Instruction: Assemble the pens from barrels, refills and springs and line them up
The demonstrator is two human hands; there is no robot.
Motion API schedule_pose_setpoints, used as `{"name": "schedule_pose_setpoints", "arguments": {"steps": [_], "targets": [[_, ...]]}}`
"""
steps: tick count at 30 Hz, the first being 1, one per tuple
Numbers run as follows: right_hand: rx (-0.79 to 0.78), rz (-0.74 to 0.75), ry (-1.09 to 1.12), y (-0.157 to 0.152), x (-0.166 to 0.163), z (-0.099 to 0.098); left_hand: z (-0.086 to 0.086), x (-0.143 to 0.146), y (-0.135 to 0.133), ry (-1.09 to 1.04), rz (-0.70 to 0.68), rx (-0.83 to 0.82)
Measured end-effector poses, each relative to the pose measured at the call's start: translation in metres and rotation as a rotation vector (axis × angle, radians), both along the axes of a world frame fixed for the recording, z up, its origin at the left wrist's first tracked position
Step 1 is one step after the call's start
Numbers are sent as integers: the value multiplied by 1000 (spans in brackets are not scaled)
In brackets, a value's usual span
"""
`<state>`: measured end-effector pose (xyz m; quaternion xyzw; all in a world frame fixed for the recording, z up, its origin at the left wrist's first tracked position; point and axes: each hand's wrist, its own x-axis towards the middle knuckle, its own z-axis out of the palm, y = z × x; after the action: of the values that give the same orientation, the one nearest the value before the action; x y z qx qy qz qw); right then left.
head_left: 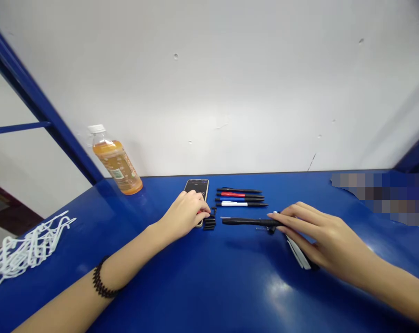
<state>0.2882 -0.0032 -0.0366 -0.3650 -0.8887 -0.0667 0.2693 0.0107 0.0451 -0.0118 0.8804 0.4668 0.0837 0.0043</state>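
Note:
My right hand pinches a black pen barrel near its right end, and a thin clear refill tip sticks out at the left. Below that grip lie a small spring and pale strips, partly covered by my fingers. My left hand is closed, fingertips down at a small pile of short black pen parts; whatever is between them is hidden. Under that hand lies a phone, partly covered. Several pens lie in a row beyond, with black, red, blue and white barrels.
A bottle of orange drink with a white cap stands at the back left. Tangled white hangers or wires lie at the left edge of the blue table. A white wall closes the back, and a blurred patch covers the right side.

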Motion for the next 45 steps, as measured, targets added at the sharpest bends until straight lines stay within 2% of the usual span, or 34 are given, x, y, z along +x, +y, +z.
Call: {"name": "schedule_pose_setpoints", "arguments": {"steps": [6,10,13,17,21,25,30,32,36,38,42,45], "targets": [[-66,-2,66,2,0,-2,1,0,-1,-78,12,-4],[-73,19,111,1,-2,-2,6,0,-17,-211,-17,-7],[-68,37,126,0,-3,-1,9,3,-31,-325,-26,-92],[-50,36,137,1,-2,-1,8,7,-39,-358,17,-187],[-57,71,147,2,1,-1,5,8,-37,-443,-14,-147],[-185,79,179,1,2,1,5,4,-34,-608,-141,-48],[-377,76,190,-2,0,6,6,1,-35,-562,-395,15],[-440,77,220,-4,-3,8,5,5,-37,-687,-324,-7],[-463,45,337,-14,-11,7,-2,19,-48,-1098,98,-134],[-425,44,391,-19,-15,6,-6,25,-53,-1205,203,-193],[-380,43,376,-19,-16,5,-8,27,-55,-1225,212,-223],[-362,1,301,-10,-13,8,-1,22,-46,-1055,99,-196]]}}
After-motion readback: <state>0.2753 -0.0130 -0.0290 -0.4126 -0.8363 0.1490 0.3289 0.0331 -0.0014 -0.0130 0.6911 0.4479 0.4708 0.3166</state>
